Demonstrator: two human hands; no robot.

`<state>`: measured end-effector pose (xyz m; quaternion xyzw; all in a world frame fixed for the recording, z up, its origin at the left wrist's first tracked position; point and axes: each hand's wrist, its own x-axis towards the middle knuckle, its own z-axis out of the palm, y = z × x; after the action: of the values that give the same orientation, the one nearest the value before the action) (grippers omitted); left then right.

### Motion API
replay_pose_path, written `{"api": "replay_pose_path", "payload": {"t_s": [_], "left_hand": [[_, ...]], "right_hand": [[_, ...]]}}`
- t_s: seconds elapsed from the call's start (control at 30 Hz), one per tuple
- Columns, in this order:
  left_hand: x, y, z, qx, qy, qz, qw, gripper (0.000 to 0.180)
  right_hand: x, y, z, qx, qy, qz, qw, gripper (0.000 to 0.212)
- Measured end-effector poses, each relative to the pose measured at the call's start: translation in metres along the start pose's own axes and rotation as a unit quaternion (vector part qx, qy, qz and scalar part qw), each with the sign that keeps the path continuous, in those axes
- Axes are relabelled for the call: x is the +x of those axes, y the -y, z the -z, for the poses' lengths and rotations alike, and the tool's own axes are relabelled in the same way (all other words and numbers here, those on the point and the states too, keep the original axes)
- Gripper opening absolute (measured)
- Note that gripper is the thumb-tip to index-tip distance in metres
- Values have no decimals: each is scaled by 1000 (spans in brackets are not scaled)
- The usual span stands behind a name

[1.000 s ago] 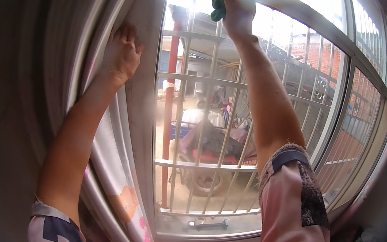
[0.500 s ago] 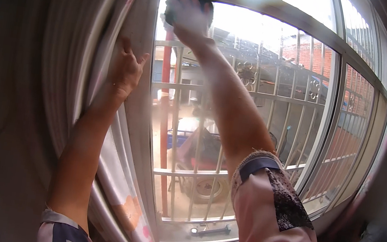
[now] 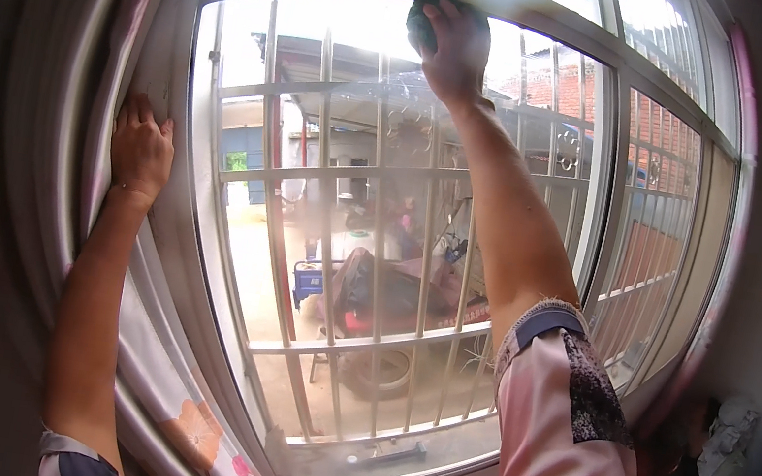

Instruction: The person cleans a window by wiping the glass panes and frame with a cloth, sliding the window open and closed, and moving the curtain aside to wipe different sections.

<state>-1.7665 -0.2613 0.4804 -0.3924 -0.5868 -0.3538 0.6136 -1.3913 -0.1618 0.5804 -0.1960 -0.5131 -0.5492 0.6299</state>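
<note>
A wadded dark green cloth (image 3: 423,27) is pressed to the top of the window pane (image 3: 334,281), just under the upper frame bar. My right hand (image 3: 458,56) is closed on it, arm stretched far up. Lower and to the left, my left hand (image 3: 141,152) lies flat against the white side frame (image 3: 182,122), fingers pointing up and thumb apart, with nothing in it. It rests beside the edge of the curtain (image 3: 71,119). Streaks and hazy smears show on the glass.
Metal bars (image 3: 376,173) stand outside behind the glass. A second sash (image 3: 649,211) is at right. The flowered curtain hem (image 3: 196,428) hangs at lower left. A dark long object (image 3: 396,458) lies on the sill beyond the pane. Piled fabric (image 3: 729,443) sits at lower right.
My right hand has slid the cloth rightward along the top of the pane. My left hand now lies flatter on the frame. The view has shifted, showing more of the window's left side.
</note>
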Motion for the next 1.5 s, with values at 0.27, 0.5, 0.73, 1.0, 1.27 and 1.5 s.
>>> {"api": "replay_pose_path", "payload": {"t_s": [0.27,0.5,0.73,1.0,1.27,1.5], "left_hand": [[12,-40,-19,-22,-106,12,994,48],[14,-30,-36,-82,-13,90,992,42],[23,-21,-31,-31,29,72,997,43],[23,-81,6,35,161,157,974,53],[-80,-236,86,-281,91,-157,942,56],[-48,-345,122,-355,22,-274,894,62]], "right_hand": [[-40,85,17,206,145,-63,966,42],[-74,14,66,184,182,134,957,40],[-39,-151,76,24,-65,-89,994,42],[-80,-52,68,173,35,-80,981,48],[-150,-136,139,131,162,24,978,44],[-129,-119,121,93,60,-120,987,48]]}}
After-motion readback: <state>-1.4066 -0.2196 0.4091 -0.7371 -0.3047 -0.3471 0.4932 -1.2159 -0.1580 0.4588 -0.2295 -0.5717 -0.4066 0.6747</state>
